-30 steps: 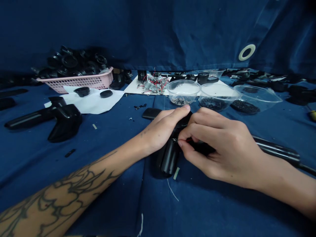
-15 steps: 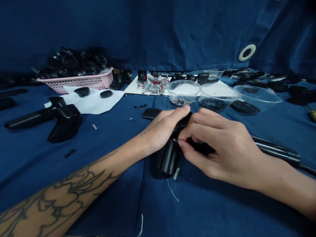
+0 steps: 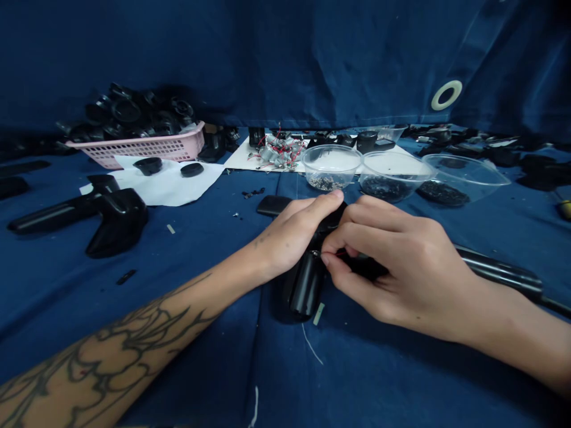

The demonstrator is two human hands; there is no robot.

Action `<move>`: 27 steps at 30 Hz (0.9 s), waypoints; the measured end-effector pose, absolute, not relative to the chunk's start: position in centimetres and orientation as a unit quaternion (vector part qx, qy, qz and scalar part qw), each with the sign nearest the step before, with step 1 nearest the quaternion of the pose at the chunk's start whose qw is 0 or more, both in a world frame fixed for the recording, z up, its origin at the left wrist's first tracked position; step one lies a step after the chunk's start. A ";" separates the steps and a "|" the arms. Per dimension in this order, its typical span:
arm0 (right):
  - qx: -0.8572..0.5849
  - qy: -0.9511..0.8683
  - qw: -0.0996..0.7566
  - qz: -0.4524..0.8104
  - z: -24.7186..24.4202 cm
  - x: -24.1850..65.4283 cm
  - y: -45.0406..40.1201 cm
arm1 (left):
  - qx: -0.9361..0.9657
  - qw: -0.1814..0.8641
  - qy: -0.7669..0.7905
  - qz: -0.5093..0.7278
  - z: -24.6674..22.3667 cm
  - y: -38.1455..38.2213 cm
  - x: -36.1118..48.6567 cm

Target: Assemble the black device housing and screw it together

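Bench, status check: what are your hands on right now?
Left hand gripping black plastic housing. Right hand pinching thin red wire. Nothing in the way; plastic bowl sits beyond.

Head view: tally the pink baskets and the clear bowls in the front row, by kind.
Pink plastic basket: 1
Clear plastic bowls: 3
Total: 4

A dark blue tarp (image 3: 267, 59) with a pale ring eyelet (image 3: 446, 95) hangs in soft folds behind the blue cloth (image 3: 357, 380) covering the work surface.
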State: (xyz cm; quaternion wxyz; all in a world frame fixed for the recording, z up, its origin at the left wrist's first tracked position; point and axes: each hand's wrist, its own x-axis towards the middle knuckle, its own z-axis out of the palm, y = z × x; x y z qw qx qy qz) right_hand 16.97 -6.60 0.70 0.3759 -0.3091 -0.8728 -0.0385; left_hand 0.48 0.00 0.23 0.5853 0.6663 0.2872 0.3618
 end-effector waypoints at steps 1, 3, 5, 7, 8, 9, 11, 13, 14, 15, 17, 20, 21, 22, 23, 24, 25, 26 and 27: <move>-0.309 -0.873 0.377 -0.041 0.7 17.0 -6.6 | 0.668 0.582 0.289 0.362 0.2 0.0 0.5; -0.309 -0.873 0.376 -0.045 0.7 16.9 -6.6 | 0.672 0.574 0.294 0.365 0.3 -0.1 0.5; -0.306 -0.874 0.375 -0.046 0.7 16.9 -6.6 | 0.672 0.572 0.296 0.366 0.2 -0.1 0.5; -0.305 -0.874 0.375 -0.045 0.7 16.9 -6.6 | 0.669 0.579 0.294 0.362 0.2 -0.1 0.5; -0.306 -0.874 0.375 -0.045 0.7 16.9 -6.6 | 0.666 0.583 0.293 0.361 0.2 -0.1 0.5; -0.305 -0.874 0.375 -0.044 0.7 16.9 -6.6 | 0.664 0.587 0.292 0.360 0.2 -0.1 0.5; -0.309 -0.873 0.374 -0.042 0.8 16.9 -6.6 | 0.662 0.589 0.291 0.360 0.3 0.0 0.4; -0.312 -0.873 0.372 -0.038 0.8 16.9 -6.7 | 0.664 0.589 0.291 0.357 0.3 0.0 0.4; -0.314 -0.873 0.371 -0.036 0.8 16.9 -6.7 | 0.666 0.588 0.291 0.355 0.3 0.0 0.4; -0.314 -0.874 0.370 -0.034 0.8 16.9 -6.7 | 0.666 0.588 0.290 0.354 0.3 0.0 0.4; -0.314 -0.875 0.368 -0.031 0.8 16.9 -6.7 | 0.666 0.588 0.290 0.355 0.3 0.0 0.4; -0.312 -0.876 0.367 -0.028 0.9 16.9 -6.7 | 0.669 0.586 0.290 0.354 0.3 0.0 0.4; -0.312 -0.876 0.367 -0.027 0.9 16.9 -6.7 | 0.670 0.585 0.288 0.354 0.3 0.0 0.4; -0.312 -0.876 0.368 -0.026 0.9 16.9 -6.7 | 0.672 0.585 0.286 0.354 0.3 0.0 0.4; -0.313 -0.875 0.368 -0.025 0.9 16.9 -6.7 | 0.672 0.585 0.283 0.355 0.3 0.0 0.4; -0.314 -0.875 0.368 -0.027 0.9 16.9 -6.7 | 0.672 0.586 0.282 0.355 0.3 0.0 0.4; -0.314 -0.875 0.368 -0.027 0.9 17.0 -6.7 | 0.671 0.586 0.282 0.355 0.4 0.1 0.4; -0.315 -0.875 0.367 -0.028 0.9 17.0 -6.7 | 0.670 0.587 0.284 0.354 0.4 0.1 0.4; -0.314 -0.875 0.367 -0.029 0.9 17.0 -6.8 | 0.669 0.588 0.286 0.353 0.4 0.1 0.5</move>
